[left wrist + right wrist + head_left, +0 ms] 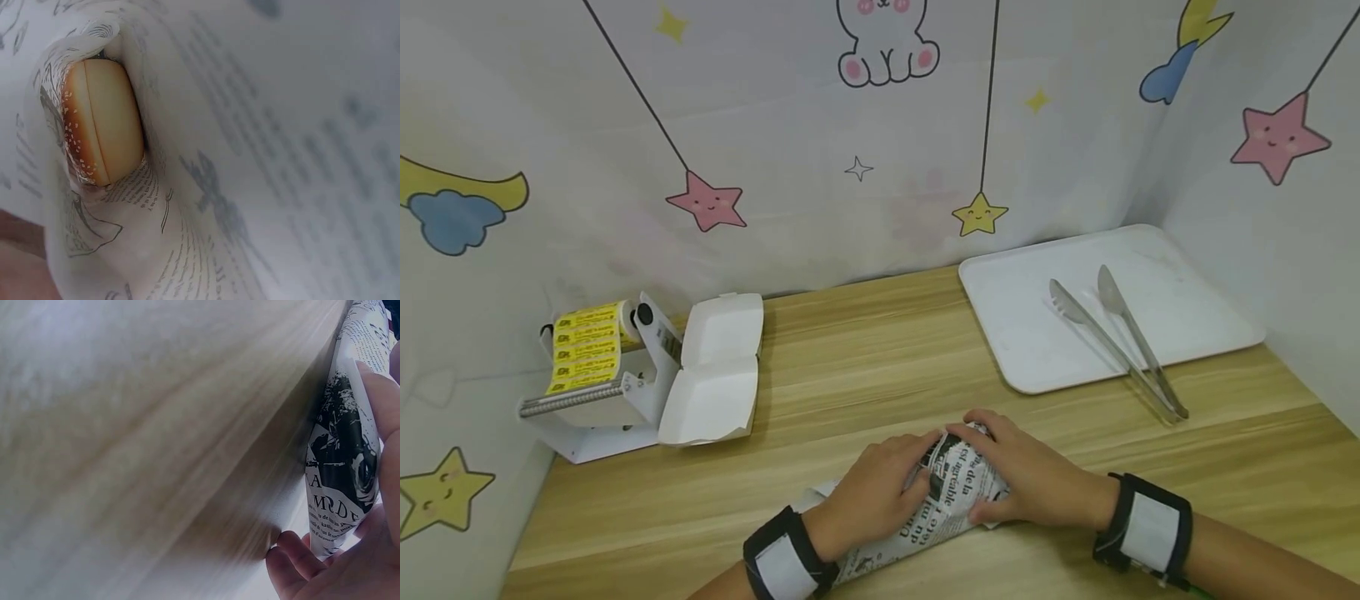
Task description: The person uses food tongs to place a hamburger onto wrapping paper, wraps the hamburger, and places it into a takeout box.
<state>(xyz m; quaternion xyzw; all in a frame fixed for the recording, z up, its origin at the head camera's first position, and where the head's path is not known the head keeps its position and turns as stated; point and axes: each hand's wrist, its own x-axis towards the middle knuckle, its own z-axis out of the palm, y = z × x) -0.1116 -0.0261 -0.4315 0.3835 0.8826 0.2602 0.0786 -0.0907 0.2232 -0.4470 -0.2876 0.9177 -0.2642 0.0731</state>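
Plainly, newsprint paper (957,479) around a bun (107,122) lies between both hands (880,487) (1047,479), which grip it.

Bun (109,122): lay inside the paper wrap (957,487), on the near table (850,358).
Box (709,400): stood right of the label dispenser (587,400).
Tongs (1140,340): overhung the right-rear tray's (1000,333) near edge.

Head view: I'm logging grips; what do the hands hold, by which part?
Newsprint wrapper around a sesame bun, held from both sides at the wrapper's bulging end.
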